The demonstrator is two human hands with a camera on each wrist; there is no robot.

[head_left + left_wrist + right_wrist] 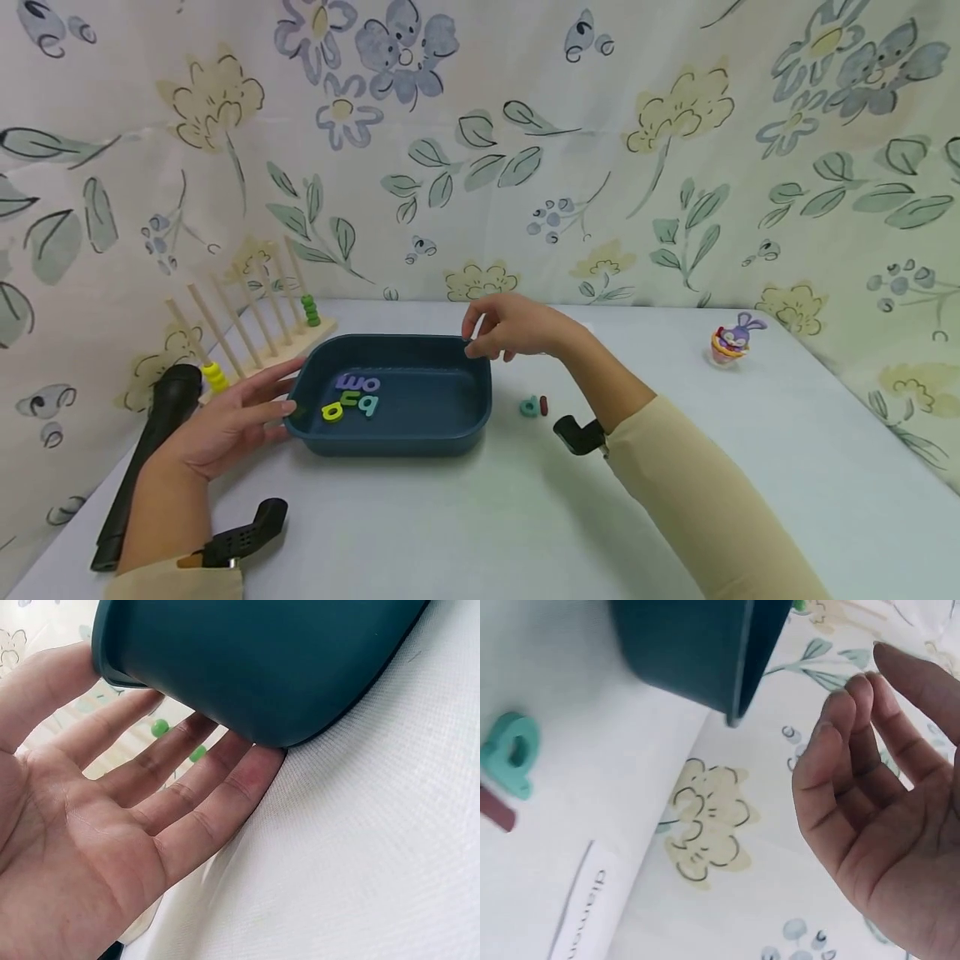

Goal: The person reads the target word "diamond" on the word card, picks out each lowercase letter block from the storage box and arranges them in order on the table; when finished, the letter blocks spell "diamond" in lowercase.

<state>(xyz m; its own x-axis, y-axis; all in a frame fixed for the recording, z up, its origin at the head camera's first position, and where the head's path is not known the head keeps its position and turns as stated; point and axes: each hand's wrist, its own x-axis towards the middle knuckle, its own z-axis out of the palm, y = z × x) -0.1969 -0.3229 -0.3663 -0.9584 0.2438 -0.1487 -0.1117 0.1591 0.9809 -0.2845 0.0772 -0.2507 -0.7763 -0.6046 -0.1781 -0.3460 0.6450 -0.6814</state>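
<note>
A dark teal plastic tray (pixel 397 446) stands on the white table with several coloured letters inside: a purple m (pixel 347 382), a purple o (pixel 371 385), a green n (pixel 350 398), and yellow and teal pieces. My left hand (pixel 240 417) touches its left end, fingers nearly straight against the outside and thumb at the rim. Above the back right corner hovers my right hand (pixel 517 325), fingers loosely bent with nothing between them; the right wrist view shows it apart from the tray. Right of the tray lie a teal letter (pixel 529 407) and a dark red bar-shaped piece (pixel 543 406).
A wooden counting rack (pixel 277 350) with green and yellow beads stands at the back left. Beside my left forearm lies a long black object (pixel 150 450). A purple rabbit figure (pixel 731 340) sits back right. A printed paper strip (pixel 581 900) lies near the loose letters.
</note>
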